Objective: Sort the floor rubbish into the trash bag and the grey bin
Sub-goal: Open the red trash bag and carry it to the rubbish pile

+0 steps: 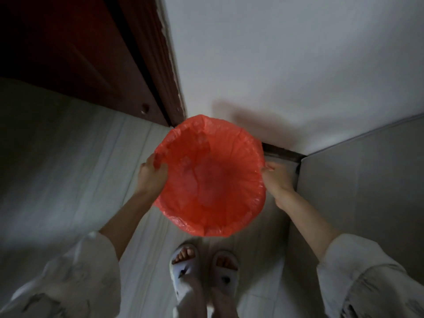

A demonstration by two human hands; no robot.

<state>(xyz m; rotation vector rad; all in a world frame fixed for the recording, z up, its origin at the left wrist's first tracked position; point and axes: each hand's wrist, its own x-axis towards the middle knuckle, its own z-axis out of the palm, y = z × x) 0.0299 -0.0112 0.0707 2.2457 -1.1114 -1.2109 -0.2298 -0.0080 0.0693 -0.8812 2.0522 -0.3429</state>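
Left hand [151, 174] and right hand [276, 177] each pinch the red trash bag [210, 177] rim with curled fingers, evidently stretching its empty mouth open to receive rubbish.

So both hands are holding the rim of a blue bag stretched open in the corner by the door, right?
Not quite: the bag is red, not blue. The head view shows the left hand and the right hand holding its rim, stretched open, by the door.

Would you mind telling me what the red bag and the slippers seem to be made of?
Red bag: thin plastic film, slightly glossy; it is translucent and crinkles at the rim where the left hand grips it. Slippers: probably soft moulded foam or rubber, matte and thick-edged.
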